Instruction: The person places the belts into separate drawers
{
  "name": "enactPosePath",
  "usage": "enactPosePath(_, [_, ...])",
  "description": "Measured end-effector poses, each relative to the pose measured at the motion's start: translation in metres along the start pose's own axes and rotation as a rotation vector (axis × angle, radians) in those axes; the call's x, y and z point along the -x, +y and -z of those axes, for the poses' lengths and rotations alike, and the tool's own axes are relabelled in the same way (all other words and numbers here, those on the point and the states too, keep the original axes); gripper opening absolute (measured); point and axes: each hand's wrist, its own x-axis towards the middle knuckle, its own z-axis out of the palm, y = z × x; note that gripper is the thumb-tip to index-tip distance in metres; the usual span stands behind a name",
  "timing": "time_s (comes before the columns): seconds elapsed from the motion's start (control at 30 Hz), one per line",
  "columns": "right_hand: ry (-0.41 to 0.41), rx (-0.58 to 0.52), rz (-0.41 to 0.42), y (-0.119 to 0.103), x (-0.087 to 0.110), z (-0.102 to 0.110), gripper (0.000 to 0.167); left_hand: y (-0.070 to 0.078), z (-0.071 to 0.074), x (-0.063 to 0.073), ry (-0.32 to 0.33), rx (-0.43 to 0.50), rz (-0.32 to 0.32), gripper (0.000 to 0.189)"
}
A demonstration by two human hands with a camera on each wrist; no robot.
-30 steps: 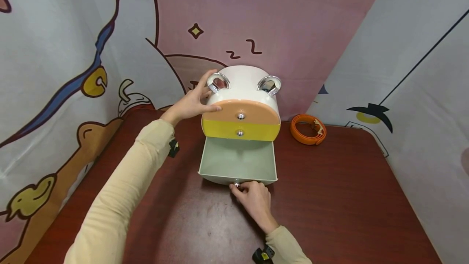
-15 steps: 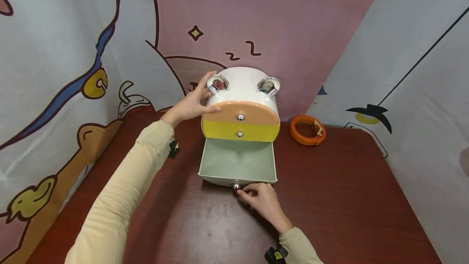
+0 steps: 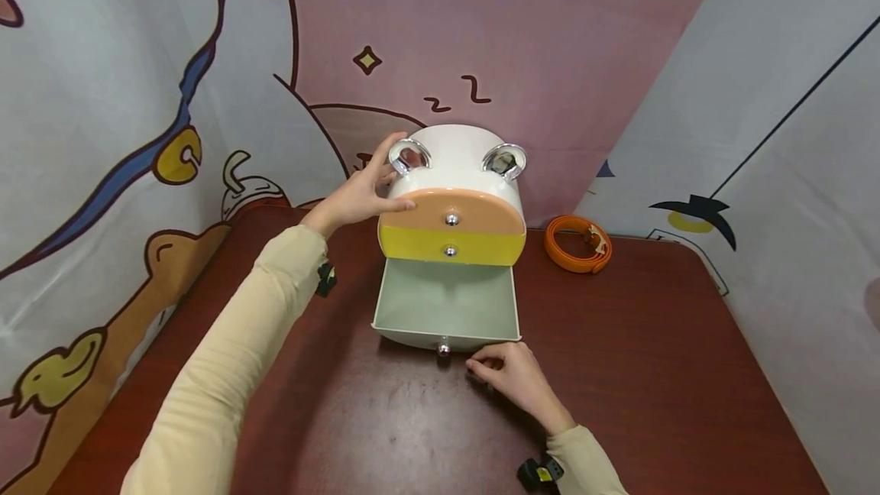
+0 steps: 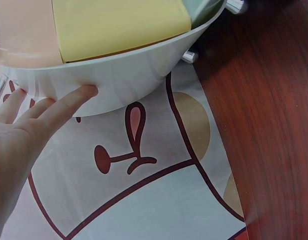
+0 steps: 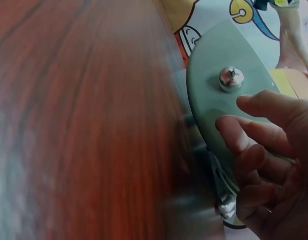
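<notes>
"Hands first, left to right: what does my remote feed show?"

"Left hand (image 3: 360, 191): spread, its fingers laid along the side of the white cabinet (image 3: 457, 163), thumb against the left edge of the peach drawer (image 3: 426, 208); it presses and grasps nothing. Right hand (image 3: 519, 376): fingers loosely curled, thumb and forefinger slightly parted, holding nothing, just right of the chrome knob (image 3: 443, 350). From my station I cannot tell whether it touches the drawer front."

"Containers, as I view them?"

"Cabinet upright near the wall, two chrome rings (image 3: 410, 155) on top. Peach drawer closed; yellow drawer (image 3: 481, 249) closed beneath it; green drawer (image 3: 447, 304) at the bottom, pulled out, its floor visible."

"Surface and room?"

"Cartoon backdrop (image 3: 522, 37), a gold bell (image 3: 180, 157) printed at left, pink centrally, white at right. Reddish-brown table (image 3: 653, 357) below; coiled orange belt (image 3: 574, 260) right of the cabinet, apart from it."
</notes>
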Motion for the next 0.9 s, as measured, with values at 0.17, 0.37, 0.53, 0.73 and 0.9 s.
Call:
enactPosePath(0.17, [-0.002, -0.012, 0.011, 0.005, 0.004, 0.007, 0.008, -0.004, 0.0, -0.002, 0.004, -0.003, -0.006, 0.107])
enactPosePath(0.37, [-0.01, -0.019, -0.003, 0.01, 0.007, 0.017, 0.008, -0.004, 0.0, -0.002, -0.001, 0.005, -0.002, 0.108])
enactPosePath(0.53, [-0.025, -0.018, -0.012, 0.013, 0.009, 0.024, 0.008, 0.004, 0.0, 0.001, -0.01, 0.013, 0.013, 0.107])
enactPosePath(0.73, [-0.055, -0.015, -0.006, 0.019, 0.014, 0.034, 0.009, 0.028, 0.001, 0.011, -0.03, 0.02, 0.019, 0.104])
enactPosePath(0.9, [-0.044, 0.007, -0.034, 0.03, 0.02, 0.04, 0.009, 0.029, 0.001, 0.012, -0.029, 0.021, 0.017, 0.104])
